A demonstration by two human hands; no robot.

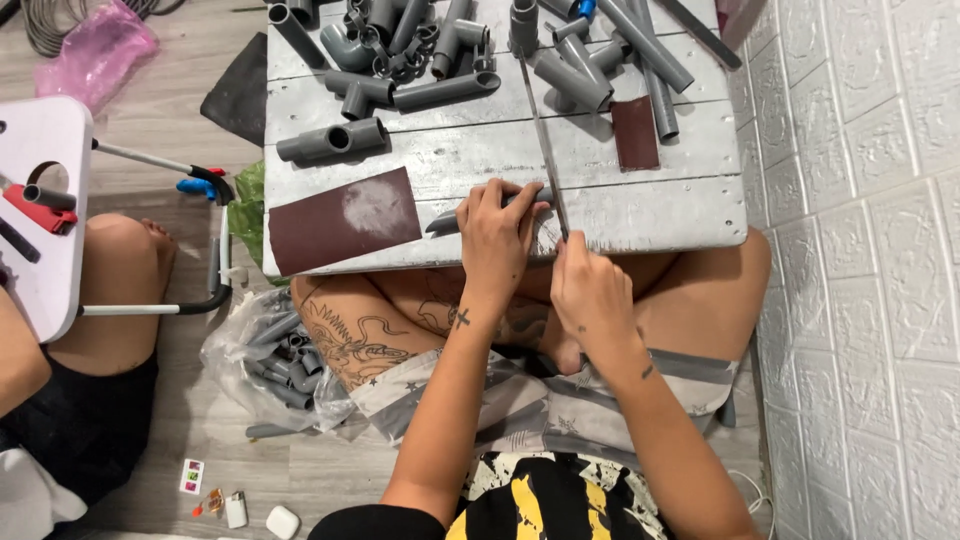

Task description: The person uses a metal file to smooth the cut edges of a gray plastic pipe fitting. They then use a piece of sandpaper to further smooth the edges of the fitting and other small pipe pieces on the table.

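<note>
Here, left hand pressed a grey pipe onto the white board, right hand gripped a hacksaw blade, sandpaper sheet nearby.

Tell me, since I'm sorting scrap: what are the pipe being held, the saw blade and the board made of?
The pipe under the left hand looks like matt grey plastic, like the fittings. The blade that the right hand guides looks like thin grey metal. The board seems to be whitewashed wooden planks, with visible seams.
</note>
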